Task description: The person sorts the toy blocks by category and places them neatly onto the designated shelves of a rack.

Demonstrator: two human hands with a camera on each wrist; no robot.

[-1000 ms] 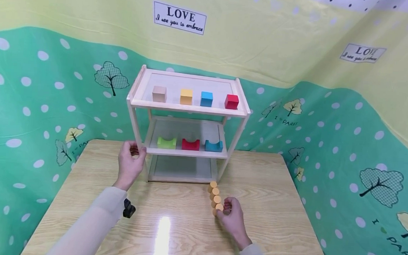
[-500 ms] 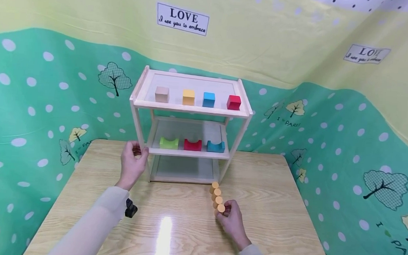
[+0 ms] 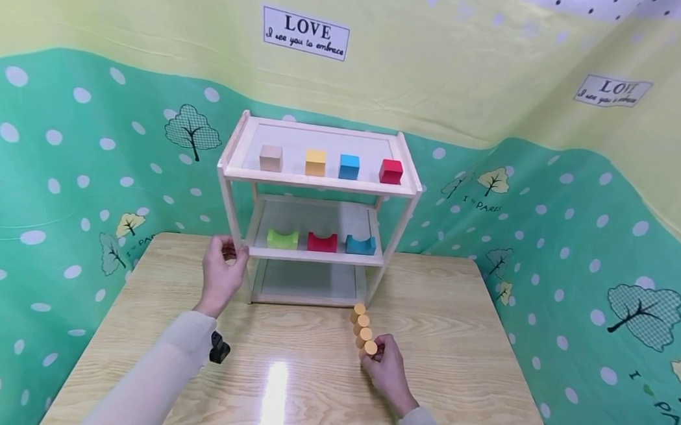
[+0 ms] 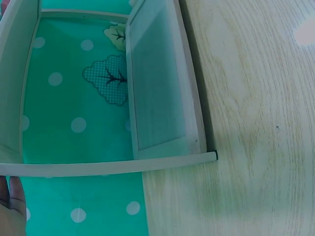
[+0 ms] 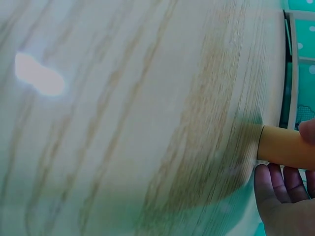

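My left hand (image 3: pixel 222 277) holds the left front post of a small three-tier wooden shelf (image 3: pixel 314 256), level with its middle tier. In the left wrist view, only some fingers (image 4: pixel 17 194) show beside the post (image 4: pixel 98 168). Four-like row aside, several orange wooden cylinders stand upright in a slanted line by the shelf's right front foot. My right hand (image 3: pixel 388 371) pinches the nearest cylinder (image 3: pixel 370 349) between thumb and fingers. The right wrist view shows that cylinder (image 5: pixel 283 145) standing at the wood surface, with fingers curled along its side.
On the top tier sit a beige cube (image 3: pixel 271 159), a yellow cube (image 3: pixel 315 163), a blue cube (image 3: pixel 349 167) and a red cube (image 3: pixel 391 172). Notched blocks in green (image 3: pixel 283 240), red (image 3: pixel 322 242) and blue (image 3: pixel 360 245) line the middle tier. A patterned cloth (image 3: pixel 114 179) hangs behind the table.
The head view has shifted slightly. My right fingers have drawn in closer on the nearest cylinder. My left hand keeps its place on the post.
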